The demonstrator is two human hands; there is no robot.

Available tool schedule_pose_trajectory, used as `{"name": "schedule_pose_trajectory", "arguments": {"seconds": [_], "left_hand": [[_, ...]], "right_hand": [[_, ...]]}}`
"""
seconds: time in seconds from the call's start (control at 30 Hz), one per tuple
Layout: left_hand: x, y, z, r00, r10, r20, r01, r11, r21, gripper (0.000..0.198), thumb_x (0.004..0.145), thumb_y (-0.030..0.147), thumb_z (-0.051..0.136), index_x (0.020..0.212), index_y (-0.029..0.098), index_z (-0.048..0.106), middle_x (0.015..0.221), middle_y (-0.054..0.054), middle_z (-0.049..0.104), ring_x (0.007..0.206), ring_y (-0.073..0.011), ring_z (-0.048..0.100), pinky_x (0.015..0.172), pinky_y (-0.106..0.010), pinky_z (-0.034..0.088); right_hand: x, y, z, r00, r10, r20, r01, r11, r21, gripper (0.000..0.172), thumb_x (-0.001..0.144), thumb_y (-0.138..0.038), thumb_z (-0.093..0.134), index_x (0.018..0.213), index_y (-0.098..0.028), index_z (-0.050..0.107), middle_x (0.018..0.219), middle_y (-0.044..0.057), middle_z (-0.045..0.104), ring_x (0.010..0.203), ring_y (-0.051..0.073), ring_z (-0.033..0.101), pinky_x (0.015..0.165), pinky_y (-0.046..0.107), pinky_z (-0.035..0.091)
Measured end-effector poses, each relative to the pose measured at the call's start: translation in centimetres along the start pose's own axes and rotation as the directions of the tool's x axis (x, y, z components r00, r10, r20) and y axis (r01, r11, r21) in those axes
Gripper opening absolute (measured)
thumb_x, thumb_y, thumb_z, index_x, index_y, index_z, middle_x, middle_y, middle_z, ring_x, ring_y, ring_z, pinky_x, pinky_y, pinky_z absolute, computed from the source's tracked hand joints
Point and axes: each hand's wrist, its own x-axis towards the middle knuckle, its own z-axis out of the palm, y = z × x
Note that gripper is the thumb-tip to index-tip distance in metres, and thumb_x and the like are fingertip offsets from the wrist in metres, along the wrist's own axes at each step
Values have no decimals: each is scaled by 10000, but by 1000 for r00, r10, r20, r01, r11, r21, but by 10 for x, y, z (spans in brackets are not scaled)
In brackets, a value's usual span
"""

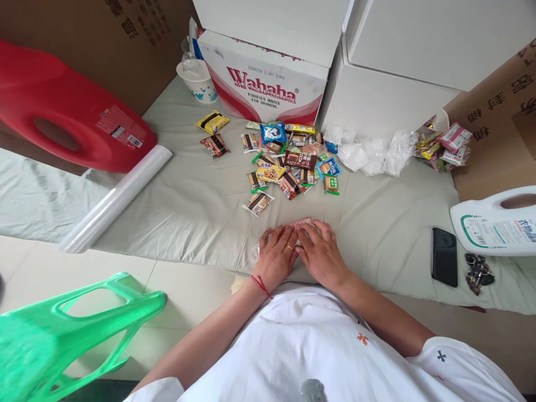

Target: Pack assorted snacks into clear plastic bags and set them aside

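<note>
My left hand (277, 251) and my right hand (321, 251) meet at the near edge of the cloth-covered surface (196, 206). Both are closed around a small pinkish packet (305, 221) in clear plastic, mostly hidden under the fingers. A red string circles my left wrist, and a ring shows on that hand. Just beyond lies a loose pile of small wrapped snacks (299, 161), with one beige packet (258, 204) nearest to my hands. Two more, a yellow packet (212, 121) and a red-brown packet (215, 146), lie to the left of the pile.
Behind stand a Wahaha box (268, 84) and a paper cup (196, 84). Crumpled clear bags (377, 153), more snacks (448, 146), a white bottle (498, 223), phone (444, 257) and keys (478, 273) are right. A red jug (75, 106), plastic roll (117, 198) and green stool (50, 329) are left.
</note>
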Motion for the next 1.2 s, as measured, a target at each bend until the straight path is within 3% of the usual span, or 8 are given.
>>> {"name": "schedule_pose_trajectory", "arguments": {"seconds": [0.27, 0.43, 0.6, 0.7, 0.8, 0.9, 1.0, 1.2], "left_hand": [[3, -27, -26, 991, 50, 120, -17, 965, -262, 678, 887, 242, 562, 1535, 161, 379, 1556, -190, 485, 1451, -303, 451, 1226, -529, 316], [-20, -58, -48, 967, -244, 74, 249, 965, -78, 740, 886, 464, 644, 1526, 192, 393, 1619, -221, 387, 1552, -430, 242, 1204, -698, 221], [-31, -60, -59, 926, -337, 168, 345, 938, -22, 358, 855, 460, 673, 1095, 195, 675, 1630, -179, 385, 1577, -462, 112, 1201, -719, 180], [-27, -56, -69, 927, -313, 207, 351, 919, -180, 230, 889, 418, 597, 872, 199, 662, 1528, -155, 516, 1493, -418, 353, 1159, -622, 343], [-23, -54, -80, 867, -389, 311, 492, 770, -407, 241, 900, 453, 578, 885, 217, 623, 1049, -102, 738, 961, -260, 694, 854, -408, 552], [-20, -52, -88, 730, -492, 474, 678, 436, -591, 301, 842, 505, 662, 848, 223, 555, 598, 40, 579, 483, -122, 511, 481, -235, 395], [-8, -41, -90, 649, -557, 518, 699, 167, -696, 381, 742, 506, 761, 792, 212, 524, 550, 73, 508, 419, -68, 392, 413, -194, 261], [33, -5, -65, 663, -591, 461, 676, 206, -708, 284, 752, 427, 710, 731, 208, 531, 526, 66, 510, 430, -80, 417, 441, -210, 294]], "right_hand": [[2, 10, 22, 990, -140, 8, 139, 986, 90, 557, 1044, -315, 447, 1574, -147, 410, 1605, 129, 450, 1488, 277, 350, 1266, 548, 184], [3, 11, 32, 992, -121, -45, 125, 985, 115, 488, 1028, -168, 419, 1506, -201, 511, 1524, 96, 556, 1431, 234, 430, 1250, 511, 214], [0, 12, 39, 982, -123, -142, 143, 980, 139, 484, 1005, -161, 467, 1485, -178, 524, 1476, 111, 594, 1388, 257, 462, 1243, 532, 213], [-4, 13, 38, 974, -153, -165, 181, 969, 168, 528, 1016, -346, 535, 1509, -162, 488, 1494, 134, 570, 1401, 286, 446, 1251, 567, 177], [-7, 14, 36, 973, -158, -171, 192, 960, 206, 513, 1047, -415, 474, 1508, -192, 491, 1503, 116, 568, 1414, 274, 441, 1259, 568, 147], [-6, 12, 36, 976, -115, -185, 157, 961, 229, 411, 1082, -302, 392, 1449, -230, 562, 1457, 76, 616, 1386, 235, 477, 1259, 540, 165], [-1, 9, 36, 980, -98, -175, 140, 958, 249, 392, 1078, -276, 411, 1420, -216, 594, 1431, 74, 637, 1361, 236, 496, 1249, 525, 219], [5, 9, 34, 975, -135, -175, 178, 948, 263, 399, 1068, -261, 431, 1423, -191, 598, 1429, 84, 637, 1355, 251, 509, 1254, 528, 262]]}}
